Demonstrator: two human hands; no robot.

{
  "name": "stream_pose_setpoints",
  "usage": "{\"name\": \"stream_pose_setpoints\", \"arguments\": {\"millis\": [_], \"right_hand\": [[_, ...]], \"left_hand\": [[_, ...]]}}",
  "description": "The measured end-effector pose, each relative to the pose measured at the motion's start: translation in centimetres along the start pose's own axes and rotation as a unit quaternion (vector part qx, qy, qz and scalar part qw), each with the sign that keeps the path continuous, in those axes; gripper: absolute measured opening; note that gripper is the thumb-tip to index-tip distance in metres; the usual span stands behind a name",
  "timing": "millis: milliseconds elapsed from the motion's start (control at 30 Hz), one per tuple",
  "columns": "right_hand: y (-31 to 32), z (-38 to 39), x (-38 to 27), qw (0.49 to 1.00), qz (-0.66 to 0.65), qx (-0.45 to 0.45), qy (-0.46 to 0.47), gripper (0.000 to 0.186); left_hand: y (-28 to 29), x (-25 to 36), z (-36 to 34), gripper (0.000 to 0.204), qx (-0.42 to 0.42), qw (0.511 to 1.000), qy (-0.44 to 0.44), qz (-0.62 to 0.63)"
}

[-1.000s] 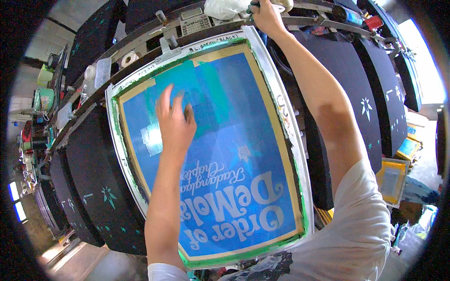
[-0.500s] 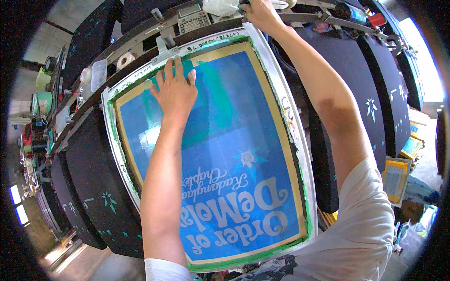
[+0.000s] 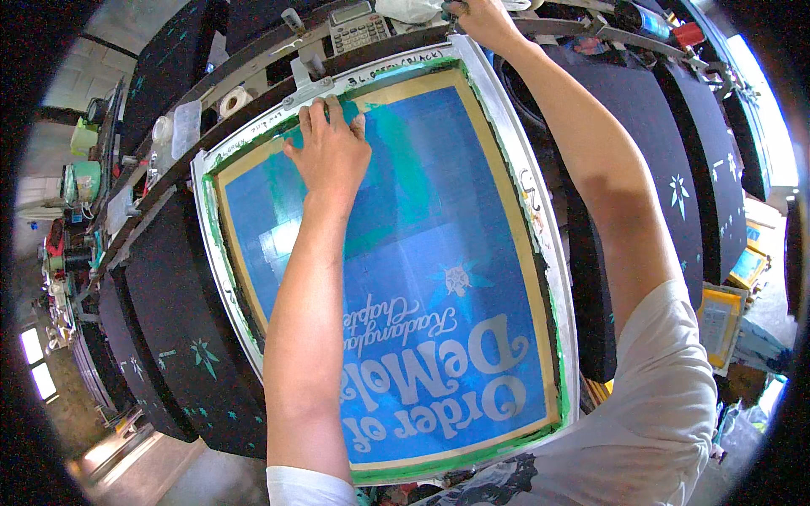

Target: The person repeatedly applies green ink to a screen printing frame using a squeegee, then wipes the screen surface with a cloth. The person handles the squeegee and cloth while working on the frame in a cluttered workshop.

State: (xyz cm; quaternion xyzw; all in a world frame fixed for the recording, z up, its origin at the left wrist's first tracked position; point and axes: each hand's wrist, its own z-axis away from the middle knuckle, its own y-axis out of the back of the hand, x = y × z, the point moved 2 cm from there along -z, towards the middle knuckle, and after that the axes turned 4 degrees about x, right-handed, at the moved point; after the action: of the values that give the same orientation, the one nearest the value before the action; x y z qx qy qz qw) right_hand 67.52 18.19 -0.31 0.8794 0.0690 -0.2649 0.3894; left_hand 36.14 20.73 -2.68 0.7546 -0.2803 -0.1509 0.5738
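A large silk-screen frame (image 3: pixel 527 240) with white rails lies before me, its blue mesh (image 3: pixel 405 253) edged by tan tape. Pale stenciled lettering and a star-like flower fill the mesh's nearer half, and green ink smears its far end. My left hand (image 3: pixel 333 160) rests with fingers spread at the far end, fingertips against the inner edge below a metal clamp (image 3: pixel 308 84). Reaching past the far right corner, my right hand (image 3: pixel 488 24) has its fingers curled by a white plastic bag (image 3: pixel 412 10); what they grip, if anything, is hidden at the picture's edge.
Black printed fabric panels (image 3: pixel 190 329) stand to the left, and more black panels (image 3: pixel 624 126) to the right. Along the far rail are a calculator (image 3: pixel 359 32), a tape roll (image 3: pixel 234 101) and a clear plastic container (image 3: pixel 186 129). A yellow-edged small frame (image 3: pixel 720 325) sits at the right.
The view has shifted slightly, so everything appears a little to the right. My left hand's fingers have drawn somewhat closer together at the far edge; the right hand stays by the bag.
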Motion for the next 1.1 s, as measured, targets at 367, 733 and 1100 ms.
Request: {"name": "stream_pose_setpoints", "arguments": {"millis": [367,733,1100], "right_hand": [[-0.1,0.1,1.0,0.992,-0.081,0.043,-0.084,0.016],[1.9,-1.0,1.8,0.985,-0.108,0.120,-0.052,0.006],[16.5,18.3,-11.3,0.974,-0.090,-0.138,-0.157,0.032]], "left_hand": [[0.2,-0.3,-0.2,0.049,0.001,1.000,0.010,0.002],[-0.4,-0.5,-0.9,0.057,-0.087,0.994,0.012,0.068],[8.8,-9.2,19.0,0.050,-0.027,0.983,-0.083,0.163]]}}
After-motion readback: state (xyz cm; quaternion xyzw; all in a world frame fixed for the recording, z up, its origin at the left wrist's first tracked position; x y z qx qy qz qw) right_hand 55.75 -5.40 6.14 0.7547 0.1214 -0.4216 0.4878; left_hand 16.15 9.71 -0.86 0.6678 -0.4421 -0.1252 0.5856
